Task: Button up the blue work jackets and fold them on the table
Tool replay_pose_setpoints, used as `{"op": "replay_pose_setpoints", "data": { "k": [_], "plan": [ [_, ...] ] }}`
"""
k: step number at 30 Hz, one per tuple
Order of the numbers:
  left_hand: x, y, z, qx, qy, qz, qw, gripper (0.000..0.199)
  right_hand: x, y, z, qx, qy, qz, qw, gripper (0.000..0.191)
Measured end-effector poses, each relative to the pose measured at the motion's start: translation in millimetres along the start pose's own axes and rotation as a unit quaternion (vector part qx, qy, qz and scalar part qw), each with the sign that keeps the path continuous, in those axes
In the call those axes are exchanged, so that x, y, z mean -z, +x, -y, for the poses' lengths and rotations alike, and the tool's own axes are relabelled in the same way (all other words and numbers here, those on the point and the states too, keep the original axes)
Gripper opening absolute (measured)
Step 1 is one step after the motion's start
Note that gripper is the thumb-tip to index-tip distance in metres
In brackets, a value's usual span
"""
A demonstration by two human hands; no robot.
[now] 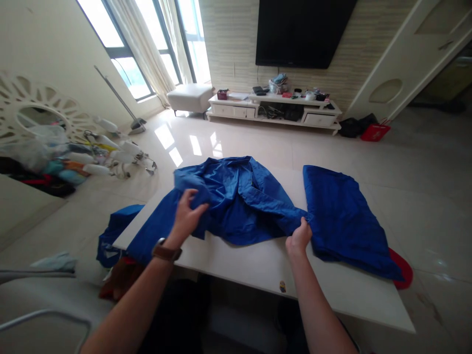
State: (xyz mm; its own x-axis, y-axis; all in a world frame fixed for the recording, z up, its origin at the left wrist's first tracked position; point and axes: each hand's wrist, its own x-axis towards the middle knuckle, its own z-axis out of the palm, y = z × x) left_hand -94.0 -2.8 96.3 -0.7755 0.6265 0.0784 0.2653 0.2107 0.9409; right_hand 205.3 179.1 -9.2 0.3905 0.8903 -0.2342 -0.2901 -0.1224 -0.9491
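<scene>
A blue jacket-like garment point(236, 196) lies spread and rumpled on the white table point(236, 265), its collar side away from me. My right hand point(299, 238) is closed on the right end of the garment, thumb on top, pulling that part out to the side. Over the garment's left part, my left hand point(187, 216) has its thumb and fingers apart, with blue cloth behind them. A watch with a brown strap point(165, 251) is on my left wrist. To the right lies a folded blue cloth piece point(344, 221), close by my right hand.
Red material point(401, 269) sticks out beyond the table's right edge. Blue fabric point(114, 233) hangs beyond the left end. A grey chair point(44, 305) is at lower left. Across the floor stand a TV cabinet point(236, 112), an ottoman point(190, 96) and piled household things point(81, 160).
</scene>
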Motion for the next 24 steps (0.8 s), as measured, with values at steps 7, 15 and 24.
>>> {"op": "replay_pose_setpoints", "data": {
  "k": [7,15,24],
  "plan": [
    [-126.0,-49.5,86.8,0.094,0.118,0.275,0.95,0.036,-3.4,-10.9,-11.5,0.018,-0.041,0.112,0.993,0.037],
    [-103.6,-74.9,62.5,-0.111,0.326,0.386,0.856,0.087,-22.0,-5.1,1.4,0.033,0.003,0.069,0.997,0.034],
    [-126.2,-83.6,66.9,-0.281,0.368,0.371,0.805,0.034,-21.0,-5.5,3.7,0.064,-0.022,0.155,0.986,0.035]
  ]
}}
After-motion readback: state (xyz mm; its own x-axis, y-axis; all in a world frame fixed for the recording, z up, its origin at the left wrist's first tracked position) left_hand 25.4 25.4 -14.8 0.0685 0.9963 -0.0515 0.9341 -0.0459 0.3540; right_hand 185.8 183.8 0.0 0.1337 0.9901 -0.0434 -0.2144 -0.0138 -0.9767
